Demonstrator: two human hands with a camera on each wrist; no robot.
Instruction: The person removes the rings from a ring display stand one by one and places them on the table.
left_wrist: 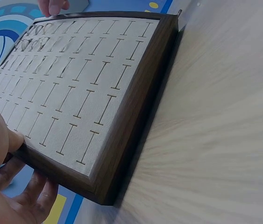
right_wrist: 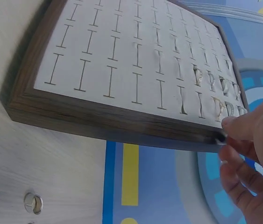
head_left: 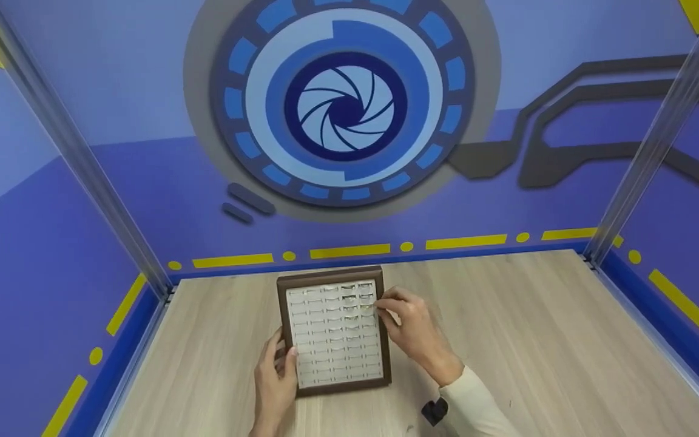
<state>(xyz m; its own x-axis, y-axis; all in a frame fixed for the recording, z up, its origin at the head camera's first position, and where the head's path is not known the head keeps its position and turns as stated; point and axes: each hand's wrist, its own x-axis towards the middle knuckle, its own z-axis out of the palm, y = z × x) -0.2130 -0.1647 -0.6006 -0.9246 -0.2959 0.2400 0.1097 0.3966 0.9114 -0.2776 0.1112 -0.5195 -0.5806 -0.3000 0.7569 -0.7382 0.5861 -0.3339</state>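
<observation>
My left hand (head_left: 275, 381) is clamped on the left side of the tray (head_left: 343, 387), thumb in front. The tray is before me at the desk (head_left: 507, 334), with rings (head_left: 349, 298) toward its upper right. At its right edge, my right hand (head_left: 415, 328) has thumb and index fingertip close together; I can't tell whether they pinch a ring.

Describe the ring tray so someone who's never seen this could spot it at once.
Find the light wood table below the big shutter emblem on the wall. Between the left hand and right hand is the ring tray, set apart by its dark brown frame and pale pad with rows of I-shaped slits, some holding rings.
</observation>
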